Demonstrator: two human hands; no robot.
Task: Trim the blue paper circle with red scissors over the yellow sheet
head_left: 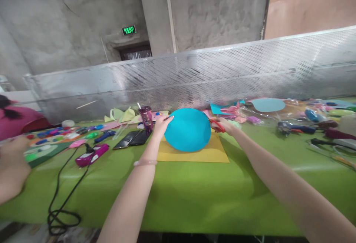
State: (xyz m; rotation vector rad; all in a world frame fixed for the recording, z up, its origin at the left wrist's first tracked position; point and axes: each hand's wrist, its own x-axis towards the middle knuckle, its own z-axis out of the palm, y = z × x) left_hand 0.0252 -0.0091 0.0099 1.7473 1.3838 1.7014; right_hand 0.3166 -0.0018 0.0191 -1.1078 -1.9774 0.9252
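A round sheet of blue paper (pixel 187 130) is held up over a yellow sheet (pixel 194 157) on the green table. My left hand (pixel 162 125) pinches the blue paper at its upper left edge. In my right hand (pixel 228 125) is a pair of scissors (pixel 218 125) with red handles, at the paper's right edge. The scissor blades are mostly hidden, so I cannot tell whether they touch the paper.
Two phones (pixel 130 140) and a purple cup (pixel 146 118) with a straw stand left of my left hand. A magenta power strip (pixel 92 155) trails a black cable. Paper scraps (pixel 226 108) and glue guns (pixel 296 128) lie right. Another person's arm (pixel 12 167) reaches in at left.
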